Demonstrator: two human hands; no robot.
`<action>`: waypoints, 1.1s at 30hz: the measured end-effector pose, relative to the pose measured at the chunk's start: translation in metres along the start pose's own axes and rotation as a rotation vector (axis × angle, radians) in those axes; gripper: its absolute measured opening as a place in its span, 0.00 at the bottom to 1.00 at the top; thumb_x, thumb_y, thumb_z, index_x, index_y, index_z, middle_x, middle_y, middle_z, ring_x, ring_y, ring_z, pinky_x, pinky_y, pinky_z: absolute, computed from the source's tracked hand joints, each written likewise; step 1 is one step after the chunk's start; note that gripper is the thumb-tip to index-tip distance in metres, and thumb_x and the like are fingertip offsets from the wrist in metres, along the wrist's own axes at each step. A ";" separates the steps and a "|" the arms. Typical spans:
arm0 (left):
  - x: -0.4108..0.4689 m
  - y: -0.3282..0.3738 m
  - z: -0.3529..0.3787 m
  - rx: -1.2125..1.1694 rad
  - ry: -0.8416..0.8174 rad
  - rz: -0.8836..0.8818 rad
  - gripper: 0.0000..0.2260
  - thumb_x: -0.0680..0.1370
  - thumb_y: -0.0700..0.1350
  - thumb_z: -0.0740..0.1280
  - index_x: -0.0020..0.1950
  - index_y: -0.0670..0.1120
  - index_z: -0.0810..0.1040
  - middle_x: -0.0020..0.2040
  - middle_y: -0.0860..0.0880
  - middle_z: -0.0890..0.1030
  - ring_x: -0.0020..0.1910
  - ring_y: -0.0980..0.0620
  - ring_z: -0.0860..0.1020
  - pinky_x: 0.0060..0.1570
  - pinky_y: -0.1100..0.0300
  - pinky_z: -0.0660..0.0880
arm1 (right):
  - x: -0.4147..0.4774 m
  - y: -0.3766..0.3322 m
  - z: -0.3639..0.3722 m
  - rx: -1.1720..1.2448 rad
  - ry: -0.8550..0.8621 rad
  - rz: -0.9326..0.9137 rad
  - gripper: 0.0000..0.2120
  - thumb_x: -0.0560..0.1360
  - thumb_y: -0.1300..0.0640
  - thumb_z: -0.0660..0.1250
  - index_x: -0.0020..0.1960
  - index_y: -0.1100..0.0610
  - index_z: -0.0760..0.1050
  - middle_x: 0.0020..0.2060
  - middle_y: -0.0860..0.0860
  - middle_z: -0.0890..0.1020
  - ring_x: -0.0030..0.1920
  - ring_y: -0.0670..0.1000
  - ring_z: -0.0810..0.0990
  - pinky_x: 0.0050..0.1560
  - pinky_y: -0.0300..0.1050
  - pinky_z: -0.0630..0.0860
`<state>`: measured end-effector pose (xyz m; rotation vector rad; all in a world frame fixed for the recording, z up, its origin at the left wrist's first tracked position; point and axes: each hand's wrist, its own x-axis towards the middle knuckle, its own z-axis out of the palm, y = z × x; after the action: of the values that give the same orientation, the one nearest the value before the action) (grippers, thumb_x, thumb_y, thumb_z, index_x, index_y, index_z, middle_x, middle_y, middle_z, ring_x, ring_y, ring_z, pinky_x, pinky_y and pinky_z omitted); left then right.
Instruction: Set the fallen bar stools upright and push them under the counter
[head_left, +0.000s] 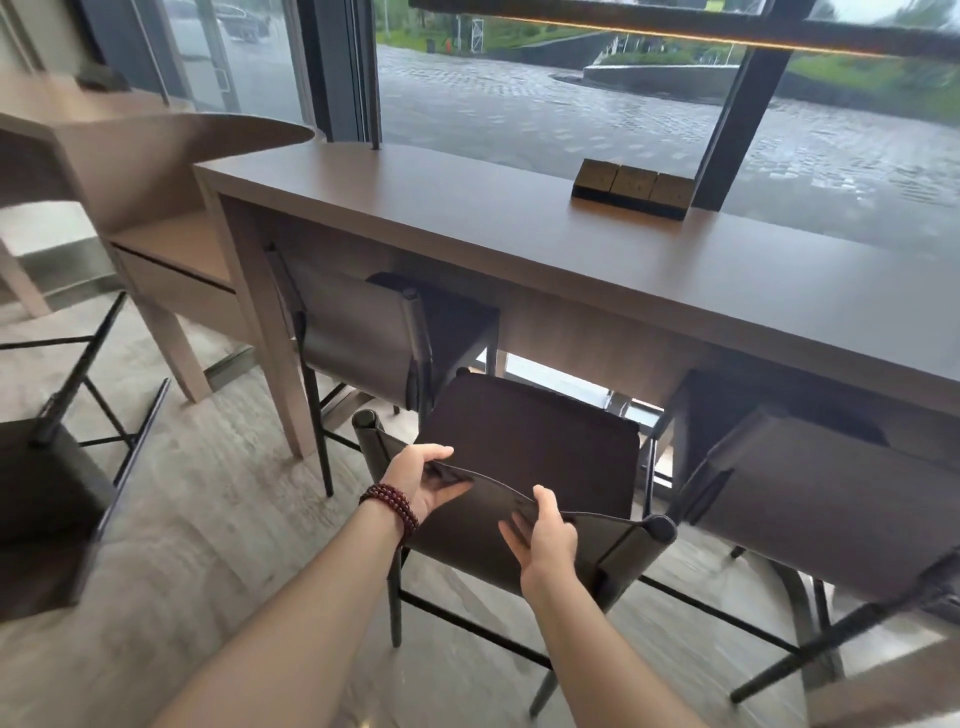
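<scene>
A dark leather bar stool (535, 441) stands upright in front of the long brown counter (597, 270), its seat partly under the counter's edge. My left hand (423, 480) and my right hand (545, 535) both grip the top edge of its backrest. To its left a grey stool (358, 332) sits tucked under the counter. On the right another grey stool (821, 493) stands upright, half under the counter. At the far left a dark stool (47, 493) stands away from the counter, its black legs pointing up and back.
A black-and-tan socket block (631, 189) sits on the counter near the window. A lower beige desk (166, 249) with a drawer adjoins the counter's left end. Black window posts (737, 124) rise behind the counter. The floor is grey stone tile.
</scene>
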<state>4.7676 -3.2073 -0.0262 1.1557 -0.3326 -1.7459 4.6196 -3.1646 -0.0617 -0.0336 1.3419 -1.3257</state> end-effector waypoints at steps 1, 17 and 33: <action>-0.005 0.003 -0.003 0.003 0.001 0.003 0.06 0.75 0.34 0.62 0.51 0.37 0.73 0.47 0.38 0.78 0.45 0.41 0.79 0.40 0.46 0.80 | -0.003 0.002 0.000 -0.009 -0.007 0.002 0.19 0.73 0.51 0.71 0.57 0.60 0.67 0.50 0.53 0.76 0.53 0.53 0.80 0.43 0.51 0.81; -0.126 0.071 -0.209 -0.082 0.169 0.279 0.11 0.78 0.45 0.61 0.58 0.44 0.75 0.53 0.42 0.81 0.50 0.44 0.81 0.53 0.49 0.76 | -0.132 0.124 0.116 -0.362 -0.549 0.091 0.13 0.76 0.49 0.63 0.57 0.54 0.77 0.51 0.55 0.84 0.51 0.55 0.83 0.46 0.48 0.78; -0.196 0.140 -0.419 -0.314 0.524 0.447 0.08 0.77 0.45 0.62 0.54 0.45 0.77 0.49 0.43 0.83 0.47 0.44 0.81 0.48 0.51 0.76 | -0.186 0.297 0.273 -0.718 -0.931 0.196 0.14 0.77 0.46 0.61 0.58 0.50 0.77 0.49 0.53 0.86 0.50 0.52 0.85 0.48 0.48 0.78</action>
<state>5.2039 -2.9998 -0.0398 1.1522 0.0091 -1.0174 5.0593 -3.1068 -0.0465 -0.8766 0.8900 -0.4644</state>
